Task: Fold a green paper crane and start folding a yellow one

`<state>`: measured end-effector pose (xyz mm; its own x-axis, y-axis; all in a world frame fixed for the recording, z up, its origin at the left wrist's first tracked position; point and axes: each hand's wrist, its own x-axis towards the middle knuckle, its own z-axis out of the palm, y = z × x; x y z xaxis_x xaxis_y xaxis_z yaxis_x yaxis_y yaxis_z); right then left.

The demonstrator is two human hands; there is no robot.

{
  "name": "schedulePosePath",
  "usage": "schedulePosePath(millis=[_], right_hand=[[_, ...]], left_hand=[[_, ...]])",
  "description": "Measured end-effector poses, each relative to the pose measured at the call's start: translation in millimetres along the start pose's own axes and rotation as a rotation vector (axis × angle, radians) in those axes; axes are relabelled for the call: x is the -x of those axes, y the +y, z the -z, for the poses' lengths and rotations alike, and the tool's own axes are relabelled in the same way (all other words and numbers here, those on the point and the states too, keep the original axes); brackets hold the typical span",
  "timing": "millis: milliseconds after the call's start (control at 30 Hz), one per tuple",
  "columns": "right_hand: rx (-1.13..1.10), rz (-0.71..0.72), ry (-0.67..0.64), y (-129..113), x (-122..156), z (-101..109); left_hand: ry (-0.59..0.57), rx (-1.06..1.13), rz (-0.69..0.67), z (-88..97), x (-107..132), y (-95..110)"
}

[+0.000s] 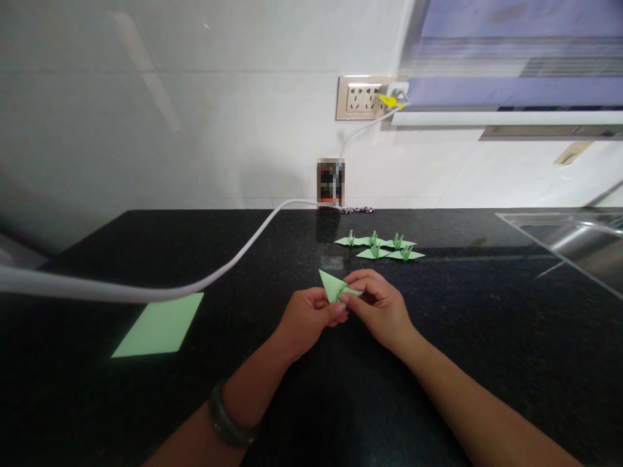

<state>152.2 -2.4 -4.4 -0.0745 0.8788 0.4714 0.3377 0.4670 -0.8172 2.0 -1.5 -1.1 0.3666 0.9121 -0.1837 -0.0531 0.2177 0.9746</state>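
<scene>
Head view: both hands point(311, 318) point(382, 308) pinch triangular green paper fold point(332, 285), matte, creased.

Hidden, cropped and blurred parts

The lower part of the folded green paper point(333, 286) is covered by the fingers of the left hand point(308, 319) and right hand point(381, 309), so its full shape cannot be told. The white cable point(146, 292) runs off the left edge, the sink point(574, 243) off the right. The small box point(331, 183) against the wall is blurred out.
</scene>
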Motion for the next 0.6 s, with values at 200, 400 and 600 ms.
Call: schedulePosePath(millis=[200, 400, 600], right_hand=[[-0.071, -0.141, 0.031, 6.2, -1.3, 0.2], [-0.122, -0.283, 0.018, 5.6, -0.3, 0.3], [-0.152, -0.288, 0.05, 4.4, -0.2, -0.4]], left_hand=[[0.029, -0.003, -0.007, 0.2, 0.3, -0.9], [0.041, -0.021, -0.011, -0.3, 0.9, 0.4], [0.051, -0.022, -0.004, -0.4, 1.2, 0.4]])
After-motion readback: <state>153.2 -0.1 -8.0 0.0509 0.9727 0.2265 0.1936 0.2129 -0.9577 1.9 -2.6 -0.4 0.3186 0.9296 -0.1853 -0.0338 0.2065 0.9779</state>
